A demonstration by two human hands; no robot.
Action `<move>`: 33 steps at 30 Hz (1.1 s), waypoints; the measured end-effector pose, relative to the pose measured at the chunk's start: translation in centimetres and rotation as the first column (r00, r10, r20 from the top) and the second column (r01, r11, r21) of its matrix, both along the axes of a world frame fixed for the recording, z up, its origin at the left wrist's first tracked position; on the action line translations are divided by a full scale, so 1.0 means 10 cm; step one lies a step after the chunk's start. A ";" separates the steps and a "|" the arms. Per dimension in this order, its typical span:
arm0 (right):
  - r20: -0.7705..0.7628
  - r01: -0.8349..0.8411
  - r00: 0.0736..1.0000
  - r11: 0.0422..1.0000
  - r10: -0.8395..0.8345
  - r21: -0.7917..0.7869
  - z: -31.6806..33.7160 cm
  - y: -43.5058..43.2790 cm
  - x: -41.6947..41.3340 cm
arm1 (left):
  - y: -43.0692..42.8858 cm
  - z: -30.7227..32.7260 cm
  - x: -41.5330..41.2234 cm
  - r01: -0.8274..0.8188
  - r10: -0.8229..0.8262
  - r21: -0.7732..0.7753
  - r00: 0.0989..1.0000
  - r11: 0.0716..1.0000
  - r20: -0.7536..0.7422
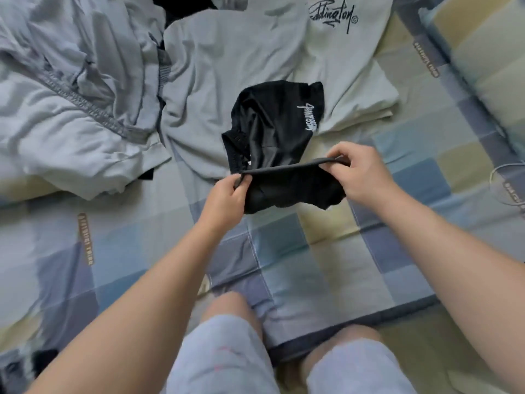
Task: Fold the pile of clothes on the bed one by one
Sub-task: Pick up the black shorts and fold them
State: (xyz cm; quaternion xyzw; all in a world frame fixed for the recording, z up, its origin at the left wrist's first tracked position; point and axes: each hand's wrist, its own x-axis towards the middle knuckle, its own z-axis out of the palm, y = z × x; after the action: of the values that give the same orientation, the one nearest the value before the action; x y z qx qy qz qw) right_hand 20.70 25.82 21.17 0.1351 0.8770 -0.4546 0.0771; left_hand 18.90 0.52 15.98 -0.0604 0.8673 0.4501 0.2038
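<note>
A small black garment (277, 126) with white script lettering lies crumpled in the middle of the bed, partly on a pale grey T-shirt (227, 66). My left hand (227, 194) pinches one end of the garment's near hem, and my right hand (360, 169) pinches the other end. The hem is stretched taut between them, lifted a little off the checked bedsheet (284, 251). A cream T-shirt (352, 46) with black script print lies behind, to the right. More grey clothes (71, 89) are heaped at the left.
A pillow in the same checked fabric (488, 52) lies along the right edge. A thin white cable (500, 177) loops on the sheet at the right. My knees in light shorts (227, 351) are at the bed's near edge.
</note>
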 end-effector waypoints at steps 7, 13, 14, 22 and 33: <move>-0.003 -0.009 1.000 0.969 0.009 -0.246 1.70 -0.32 0.91 | -0.17 1.60 0.73 -0.129 0.126 -0.033 0.989 0.991 -0.071; 0.035 -0.025 0.998 0.887 0.046 -0.461 2.92 -0.80 1.24 | -0.35 2.51 1.01 -0.225 0.216 -0.013 0.948 0.974 -0.233; 0.033 -0.020 0.999 0.865 0.042 -0.502 3.06 -0.89 1.28 | -0.37 2.62 1.07 -0.239 0.227 -0.009 0.935 0.971 -0.271; -0.011 0.050 0.997 0.776 -0.073 -0.629 3.55 -1.65 1.56 | -0.64 3.46 2.02 0.059 0.066 0.458 0.966 0.887 -0.251; 0.014 0.151 0.978 0.649 -0.210 -0.746 3.45 -1.86 1.83 | -1.18 3.56 2.24 -0.047 0.111 0.247 0.961 0.968 -0.254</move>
State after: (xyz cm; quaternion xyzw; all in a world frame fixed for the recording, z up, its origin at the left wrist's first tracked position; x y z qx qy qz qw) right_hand 39.00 7.23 55.68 0.1618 0.6001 -0.7819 0.0476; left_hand 41.31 -11.31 51.62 -0.0094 0.8233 0.5628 0.0732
